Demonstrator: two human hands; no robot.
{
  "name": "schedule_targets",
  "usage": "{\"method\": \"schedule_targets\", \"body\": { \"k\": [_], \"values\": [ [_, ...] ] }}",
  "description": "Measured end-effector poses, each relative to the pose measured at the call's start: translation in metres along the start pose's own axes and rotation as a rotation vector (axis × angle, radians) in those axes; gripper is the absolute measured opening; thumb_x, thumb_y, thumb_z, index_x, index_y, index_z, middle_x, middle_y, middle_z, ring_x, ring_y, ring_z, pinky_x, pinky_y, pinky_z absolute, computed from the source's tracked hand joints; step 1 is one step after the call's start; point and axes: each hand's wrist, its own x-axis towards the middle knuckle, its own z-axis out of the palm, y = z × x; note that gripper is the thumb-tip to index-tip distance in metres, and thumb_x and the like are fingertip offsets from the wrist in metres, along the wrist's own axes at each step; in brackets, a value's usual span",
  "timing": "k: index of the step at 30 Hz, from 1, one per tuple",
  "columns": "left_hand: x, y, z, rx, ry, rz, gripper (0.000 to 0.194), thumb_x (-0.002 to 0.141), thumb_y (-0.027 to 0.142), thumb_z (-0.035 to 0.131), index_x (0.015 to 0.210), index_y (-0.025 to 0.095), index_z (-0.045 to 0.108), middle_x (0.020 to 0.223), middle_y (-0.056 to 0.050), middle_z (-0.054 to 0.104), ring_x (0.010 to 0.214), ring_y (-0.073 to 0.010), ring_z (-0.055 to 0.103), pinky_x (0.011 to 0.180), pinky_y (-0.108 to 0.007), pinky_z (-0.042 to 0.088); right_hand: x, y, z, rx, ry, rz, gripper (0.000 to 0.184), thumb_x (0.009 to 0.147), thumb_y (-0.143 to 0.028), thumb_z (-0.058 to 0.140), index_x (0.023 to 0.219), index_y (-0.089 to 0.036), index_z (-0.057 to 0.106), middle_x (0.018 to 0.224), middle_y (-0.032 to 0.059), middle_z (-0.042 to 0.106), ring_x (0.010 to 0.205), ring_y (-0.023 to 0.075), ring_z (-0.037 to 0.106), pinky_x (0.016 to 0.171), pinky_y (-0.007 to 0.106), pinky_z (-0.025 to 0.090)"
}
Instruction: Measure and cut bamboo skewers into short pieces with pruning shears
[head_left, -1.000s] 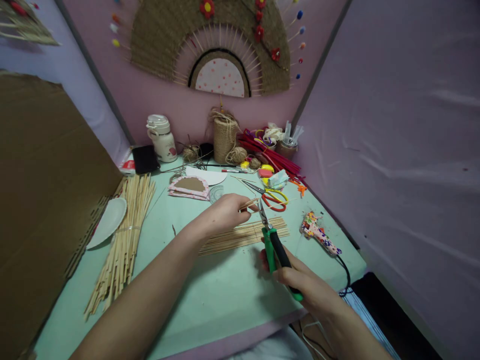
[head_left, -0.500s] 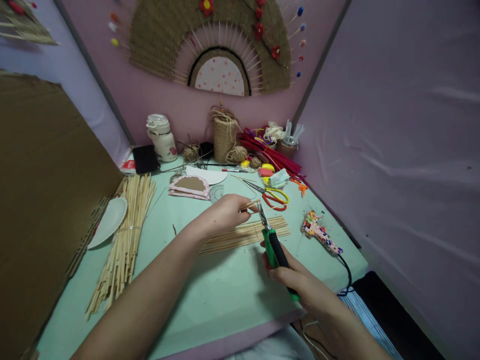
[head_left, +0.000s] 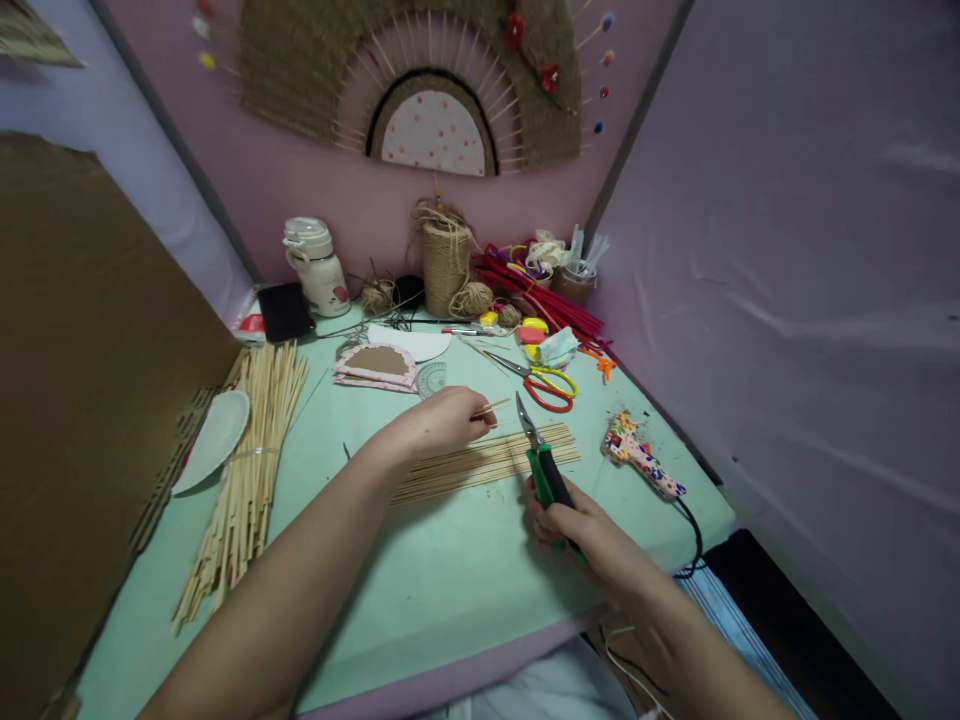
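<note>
My left hand (head_left: 450,415) is closed around a thin wooden stick (head_left: 493,407), whose short end pokes out to the right past the fingertips. In my right hand (head_left: 566,520) are green-and-black handled pruning shears (head_left: 551,480), pointing up and away from me. Their metal blades stand a little to the right of the stick end, apart from it. Beneath both hands a row of thin sticks (head_left: 487,465) lies side by side on the table. Just beyond the blades rest scissors (head_left: 551,390) with red and yellow handles.
A bundle of sticks (head_left: 247,480) and a white paper piece (head_left: 217,440) lie left, beside a cardboard sheet (head_left: 97,330). A patterned glue gun (head_left: 641,460) sits right, its cord over the edge. A bottle (head_left: 319,270) and twine spool (head_left: 446,265) stand behind.
The shears have moved away from the stick in my left hand, which has drawn slightly left. The long piece that stuck out right of the blades no longer shows there.
</note>
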Motion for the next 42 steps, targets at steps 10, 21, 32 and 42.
{"method": "schedule_targets", "body": {
  "k": [10, 21, 32, 42],
  "values": [
    [0.001, -0.002, 0.016, 0.213, 0.005, -0.095, 0.021, 0.087, 0.019, 0.039, 0.096, 0.018, 0.059, 0.095, -0.01, 0.067, 0.079, -0.0215, 0.061, 0.064, -0.028, 0.041, -0.011, 0.014, -0.022, -0.049, 0.045, -0.006, 0.032, 0.074, -0.021, 0.049, 0.105, -0.021, 0.055, 0.085, -0.0009, 0.051, 0.076, 0.0158, 0.044, 0.069, 0.029, 0.032],
    [0.025, -0.001, 0.051, 0.351, 0.037, -0.142, 0.023, 0.082, 0.012, 0.044, 0.083, 0.014, 0.066, 0.088, -0.014, 0.068, 0.084, -0.0248, 0.064, 0.069, -0.031, 0.042, -0.021, 0.001, -0.016, -0.038, 0.099, 0.048, 0.03, 0.067, -0.026, 0.053, 0.097, -0.021, 0.055, 0.084, -0.0003, 0.05, 0.079, 0.0181, 0.042, 0.072, 0.031, 0.03],
    [0.012, -0.001, 0.017, 0.25, 0.175, -0.116, 0.024, 0.087, 0.018, 0.041, 0.095, 0.016, 0.064, 0.088, -0.01, 0.069, 0.079, -0.0224, 0.063, 0.065, -0.029, 0.041, -0.028, 0.004, -0.014, 0.028, 0.086, 0.049, 0.045, 0.065, -0.026, 0.055, 0.11, -0.021, 0.056, 0.092, 0.0008, 0.055, 0.087, 0.0199, 0.046, 0.078, 0.032, 0.032],
    [0.003, 0.0, -0.004, -0.186, 0.291, -0.07, 0.027, 0.079, 0.024, 0.056, 0.1, 0.022, 0.072, 0.086, -0.002, 0.073, 0.078, -0.0165, 0.064, 0.069, -0.026, 0.045, -0.028, -0.014, -0.006, -0.059, -0.062, 0.045, 0.036, 0.061, -0.029, 0.054, 0.096, -0.021, 0.054, 0.088, 0.0013, 0.053, 0.085, 0.0209, 0.044, 0.075, 0.032, 0.033]
  ]
}}
